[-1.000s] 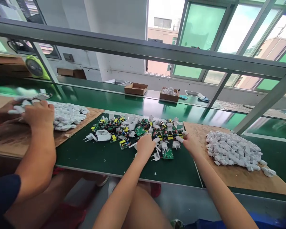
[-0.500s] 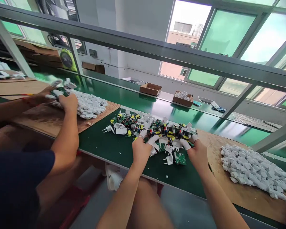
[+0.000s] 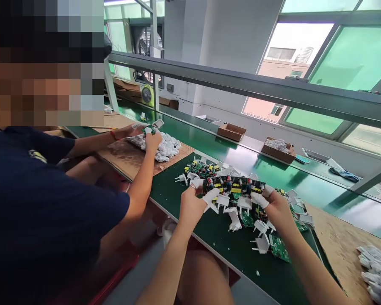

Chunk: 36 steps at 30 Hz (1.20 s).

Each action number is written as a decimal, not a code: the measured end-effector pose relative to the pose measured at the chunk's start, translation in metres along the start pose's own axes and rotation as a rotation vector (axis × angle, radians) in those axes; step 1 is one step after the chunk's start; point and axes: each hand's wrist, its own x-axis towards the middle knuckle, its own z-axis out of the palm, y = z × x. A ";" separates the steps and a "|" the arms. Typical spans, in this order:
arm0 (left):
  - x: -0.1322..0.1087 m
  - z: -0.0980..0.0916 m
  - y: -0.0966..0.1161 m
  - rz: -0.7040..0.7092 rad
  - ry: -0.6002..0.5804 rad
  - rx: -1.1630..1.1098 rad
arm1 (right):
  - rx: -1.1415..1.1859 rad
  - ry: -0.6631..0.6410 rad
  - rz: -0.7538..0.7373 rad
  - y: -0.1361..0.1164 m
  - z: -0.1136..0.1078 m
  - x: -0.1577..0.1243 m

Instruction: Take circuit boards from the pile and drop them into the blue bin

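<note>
Both hands have lifted off the bench [image 3: 209, 237]: left hand [image 3: 192, 205] and right hand [image 3: 277, 207] each grip an end of the circuit-board strip [image 3: 233, 186].

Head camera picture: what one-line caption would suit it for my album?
Left hand and right hand hold a row of circuit boards above scattered white plug parts on a green bench.

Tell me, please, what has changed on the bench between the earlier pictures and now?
The left hand and right hand drew apart and now hold up a row of circuit boards by its two ends; a second ago they were picking in the pile. The view swung left, bringing the co-worker's arm closer. The loose boards and white plug shells stayed on the green mat; the co-worker's hands are at the white pile as before.
</note>
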 end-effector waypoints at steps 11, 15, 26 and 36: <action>0.004 -0.026 -0.008 -0.330 -0.243 -0.600 | 0.529 -0.420 0.264 0.004 0.012 0.028; 0.006 -0.017 -0.021 -0.601 -0.143 -0.784 | 0.670 -0.423 0.385 0.004 0.018 0.023; 0.006 -0.008 -0.025 -0.458 0.122 -0.694 | 0.375 -0.284 0.469 0.022 0.050 0.079; -0.009 0.008 -0.033 -0.378 -0.167 -0.515 | 0.146 -0.657 0.189 0.023 0.034 0.041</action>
